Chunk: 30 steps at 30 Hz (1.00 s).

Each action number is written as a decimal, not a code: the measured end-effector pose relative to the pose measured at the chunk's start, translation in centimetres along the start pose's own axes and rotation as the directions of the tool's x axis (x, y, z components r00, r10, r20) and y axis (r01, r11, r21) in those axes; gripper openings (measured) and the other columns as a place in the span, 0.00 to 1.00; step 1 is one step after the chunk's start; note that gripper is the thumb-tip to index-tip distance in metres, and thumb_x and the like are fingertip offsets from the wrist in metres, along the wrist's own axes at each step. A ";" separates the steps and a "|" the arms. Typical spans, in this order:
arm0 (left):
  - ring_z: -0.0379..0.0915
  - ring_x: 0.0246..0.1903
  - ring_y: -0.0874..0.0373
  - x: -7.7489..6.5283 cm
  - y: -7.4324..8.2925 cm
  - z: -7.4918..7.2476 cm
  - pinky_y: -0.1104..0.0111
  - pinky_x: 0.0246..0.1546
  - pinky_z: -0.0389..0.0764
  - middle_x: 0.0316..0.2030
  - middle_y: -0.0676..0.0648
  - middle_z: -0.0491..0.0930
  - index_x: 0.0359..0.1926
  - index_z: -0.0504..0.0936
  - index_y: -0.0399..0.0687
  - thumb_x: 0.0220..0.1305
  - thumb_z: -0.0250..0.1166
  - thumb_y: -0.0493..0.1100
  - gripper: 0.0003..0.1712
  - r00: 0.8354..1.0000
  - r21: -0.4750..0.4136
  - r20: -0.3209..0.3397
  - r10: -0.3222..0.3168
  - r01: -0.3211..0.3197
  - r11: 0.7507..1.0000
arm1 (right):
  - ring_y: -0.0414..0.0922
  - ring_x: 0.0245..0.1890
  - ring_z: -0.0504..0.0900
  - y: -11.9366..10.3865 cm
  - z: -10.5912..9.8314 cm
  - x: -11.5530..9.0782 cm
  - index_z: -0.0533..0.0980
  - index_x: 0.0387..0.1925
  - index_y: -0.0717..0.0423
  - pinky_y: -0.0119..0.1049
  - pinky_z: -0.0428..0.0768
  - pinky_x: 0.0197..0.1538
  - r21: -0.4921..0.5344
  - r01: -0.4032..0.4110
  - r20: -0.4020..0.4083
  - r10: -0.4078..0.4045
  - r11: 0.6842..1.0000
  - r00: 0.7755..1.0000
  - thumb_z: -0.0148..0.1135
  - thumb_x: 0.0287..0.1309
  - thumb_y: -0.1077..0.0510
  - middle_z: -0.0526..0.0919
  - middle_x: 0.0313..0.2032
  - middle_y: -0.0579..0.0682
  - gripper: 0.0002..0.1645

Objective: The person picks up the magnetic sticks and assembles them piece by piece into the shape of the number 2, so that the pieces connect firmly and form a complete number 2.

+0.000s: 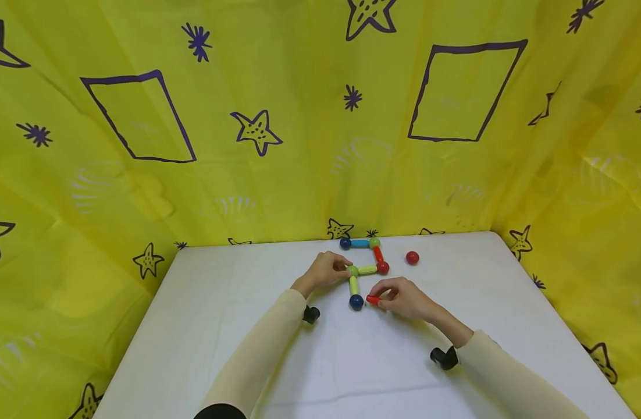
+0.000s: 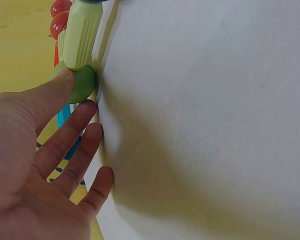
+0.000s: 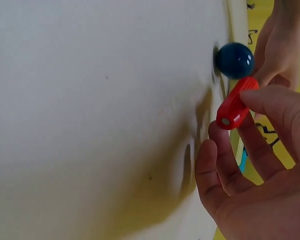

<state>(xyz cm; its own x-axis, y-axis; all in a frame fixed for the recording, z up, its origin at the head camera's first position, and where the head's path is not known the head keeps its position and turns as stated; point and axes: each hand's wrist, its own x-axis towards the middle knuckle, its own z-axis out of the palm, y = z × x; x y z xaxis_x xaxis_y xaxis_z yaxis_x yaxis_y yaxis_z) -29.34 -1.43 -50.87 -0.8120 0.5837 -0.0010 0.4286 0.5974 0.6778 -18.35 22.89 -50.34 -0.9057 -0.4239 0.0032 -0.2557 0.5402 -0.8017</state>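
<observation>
My left hand [image 1: 328, 270] pinches a green ball [image 2: 85, 84] at a corner of a zigzag chain of rods and balls lying on the table. From that ball one light green rod [image 1: 367, 270] runs right to a red ball [image 1: 383, 267], and another light green rod [image 2: 83, 35] runs toward me to a dark blue ball [image 1: 356, 302]. Beyond, a red rod [image 1: 378, 254], a second green ball [image 1: 374, 242], a light blue rod [image 1: 359, 244] and another dark blue ball [image 1: 345, 243] continue the chain. Between thumb and fingers, my right hand [image 1: 404, 298] holds a short red rod [image 3: 236, 104] beside the nearer blue ball.
A loose red ball [image 1: 412, 258] lies right of the chain. The white table [image 1: 216, 314] meets a yellow curtain [image 1: 299, 186] with drawn stars along its back and sides. A dark wrist camera [image 1: 444, 358] sits beneath the right forearm.
</observation>
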 end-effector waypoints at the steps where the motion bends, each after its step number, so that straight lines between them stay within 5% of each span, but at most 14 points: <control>1: 0.80 0.36 0.61 0.0 0.0 0.0 0.71 0.44 0.80 0.39 0.49 0.88 0.53 0.88 0.45 0.65 0.73 0.41 0.16 1.000 -0.002 0.000 -0.001 0.001 1.000 | 0.45 0.35 0.81 0.1 -0.1 0.2 0.86 0.43 0.51 0.33 0.82 0.39 0.000 0.001 0.012 -0.001 1.000 1.000 0.68 0.61 0.68 0.88 0.42 0.46 0.12; 13: 0.80 0.36 0.62 -0.2 0.2 -0.1 0.71 0.43 0.80 0.38 0.48 0.88 0.53 0.88 0.44 0.65 0.73 0.40 0.16 1.000 -0.016 -0.005 -0.003 0.003 1.000 | 0.44 0.33 0.77 0.1 -0.2 1.7 0.86 0.42 0.53 0.32 0.79 0.37 -0.028 0.030 0.116 -0.026 0.999 0.993 0.68 0.59 0.70 0.87 0.41 0.47 0.12; 30: 0.78 0.35 0.62 -0.2 0.2 -0.2 0.72 0.42 0.78 0.38 0.49 0.88 0.54 0.88 0.45 0.66 0.72 0.42 0.16 1.000 -0.007 0.012 -0.018 0.018 1.000 | 0.45 0.37 0.77 0.1 0.3 1.3 0.85 0.43 0.52 0.34 0.79 0.40 -0.044 -0.010 0.080 0.014 0.999 0.997 0.69 0.60 0.69 0.86 0.41 0.46 0.13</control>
<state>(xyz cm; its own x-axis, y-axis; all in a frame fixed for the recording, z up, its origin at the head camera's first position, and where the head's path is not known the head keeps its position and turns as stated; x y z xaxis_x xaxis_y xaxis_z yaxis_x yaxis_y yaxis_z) -29.21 -1.52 -50.63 -0.8146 0.5795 -0.0225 0.4110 0.6043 0.6825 -19.39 22.15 -50.59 -0.8791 -0.4733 -0.0558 -0.2608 0.5759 -0.7748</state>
